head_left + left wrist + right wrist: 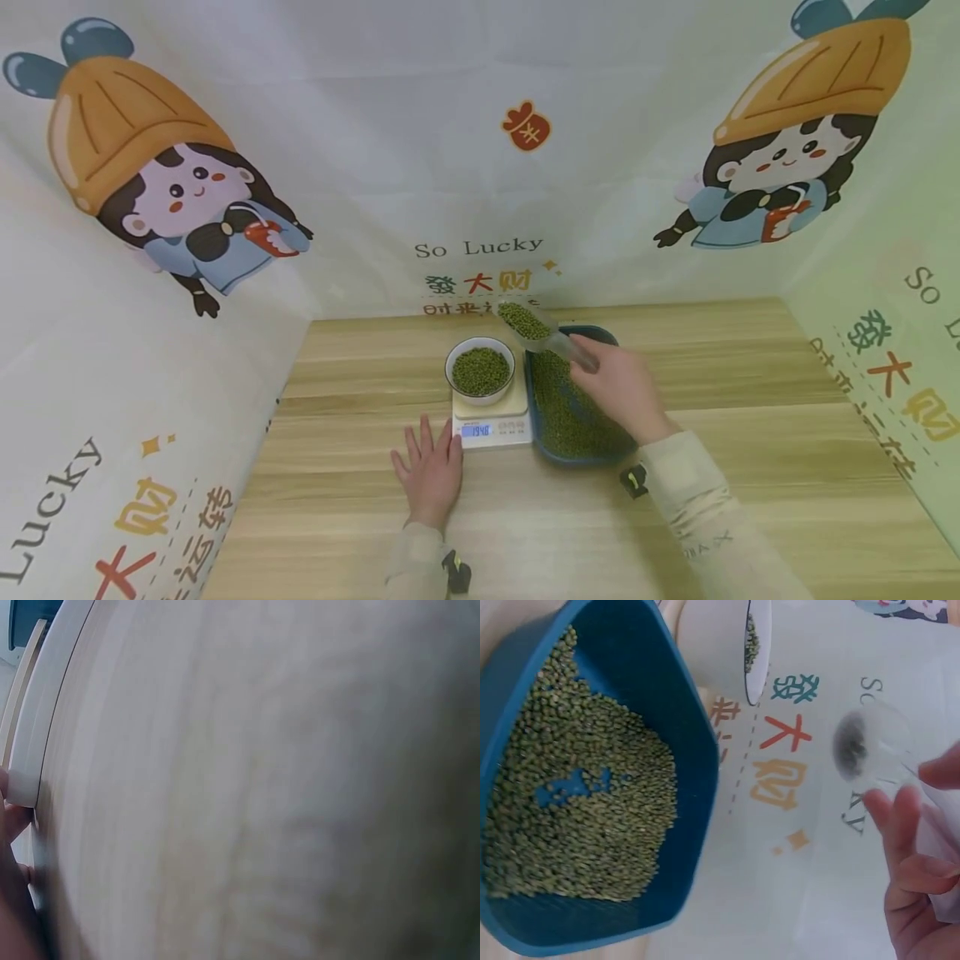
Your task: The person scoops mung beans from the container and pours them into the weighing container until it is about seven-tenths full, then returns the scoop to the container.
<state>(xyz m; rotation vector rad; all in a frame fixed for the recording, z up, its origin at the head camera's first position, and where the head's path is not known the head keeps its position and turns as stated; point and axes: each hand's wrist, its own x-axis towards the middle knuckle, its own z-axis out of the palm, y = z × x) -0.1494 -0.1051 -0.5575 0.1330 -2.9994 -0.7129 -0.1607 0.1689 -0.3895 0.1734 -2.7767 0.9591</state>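
Note:
My right hand [618,383] grips the handle of a clear scoop [557,342] loaded with green mung beans, raised over the far left side of a blue bin [581,461]. More mung beans [592,825] cover most of the bin's floor. Left of the bin, a white dark-rimmed bowl [480,401] of mung beans stands on a kitchen scale [491,438], whose lit display appears to read 194.8. Fingers spread, my left hand [435,479] rests on the table with its fingertips right at the scale's front left edge.
The wood-grain table [337,500] is bordered by a printed cloth backdrop [375,167] at the back and both sides. The bin sits close against the scale's right side. In the right wrist view, patches of blue floor show between the beans.

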